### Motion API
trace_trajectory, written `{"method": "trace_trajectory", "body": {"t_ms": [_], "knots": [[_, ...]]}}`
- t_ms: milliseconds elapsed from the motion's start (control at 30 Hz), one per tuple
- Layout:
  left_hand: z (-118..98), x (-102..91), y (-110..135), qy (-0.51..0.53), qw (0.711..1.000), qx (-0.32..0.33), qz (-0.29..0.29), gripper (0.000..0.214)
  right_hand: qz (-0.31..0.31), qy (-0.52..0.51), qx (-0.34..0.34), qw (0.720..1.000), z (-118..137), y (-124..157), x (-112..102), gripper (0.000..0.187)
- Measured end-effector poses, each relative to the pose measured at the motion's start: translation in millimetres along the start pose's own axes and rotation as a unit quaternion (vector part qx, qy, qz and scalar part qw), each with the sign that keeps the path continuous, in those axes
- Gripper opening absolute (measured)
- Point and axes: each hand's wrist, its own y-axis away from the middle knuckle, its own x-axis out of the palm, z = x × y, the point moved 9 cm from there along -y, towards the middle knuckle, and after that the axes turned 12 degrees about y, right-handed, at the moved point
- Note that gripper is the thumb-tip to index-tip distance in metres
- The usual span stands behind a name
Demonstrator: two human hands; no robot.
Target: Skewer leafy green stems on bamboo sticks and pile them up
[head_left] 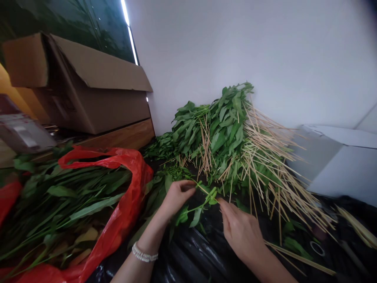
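While left hand [179, 196] and right hand [240, 227], fingers closed, pinch stick [202, 189], apparently for steadiness, leafy stem [211, 196] crosses it, beyond right edge of red bag [136, 168].

The thin tan stick [202, 189] slants from ten o'clock to four o'clock. A green stem [211, 195] is bunched at its four o'clock side, leaves [196, 217] hanging toward seven o'clock.
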Motion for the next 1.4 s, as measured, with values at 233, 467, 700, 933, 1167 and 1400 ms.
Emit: {"method": "trace_trajectory", "body": {"t_ms": [233, 467, 700, 933, 1167, 1400], "knots": [[-8, 4.6, 2, -0.23, 0.971, 0.068, 0.006, 0.039, 0.002, 0.021, -0.004, 1.0, 0, 1, 2, 0.032], [-4, 8.2, 1, -0.213, 0.976, 0.037, 0.01, 0.023, 0.032, 0.029, 0.005, 0.999, -2, 2, 9, 0.033], [-9, 17.3, 10, -0.372, 0.925, 0.066, 0.024, 0.033, 0.078, 0.039, 0.008, 0.996, -1, 3, 17, 0.035], [-7, 31.1, 9, -0.053, 0.992, -0.009, 0.113, 0.022, 0.18, 0.079, 0.036, 0.98, -10, 3, 29, 0.035], [-2, 6.8, 3, 0.101, 0.994, -0.043, -0.015, 0.036, 0.128, 0.05, 0.053, 0.989, -12, 2, 21, 0.036], [-7, 6.2, 5, 0.088, 0.995, -0.017, -0.038, 0.034, 0.05, 0.033, 0.027, 0.998, -5, 3, 10, 0.037]]}}
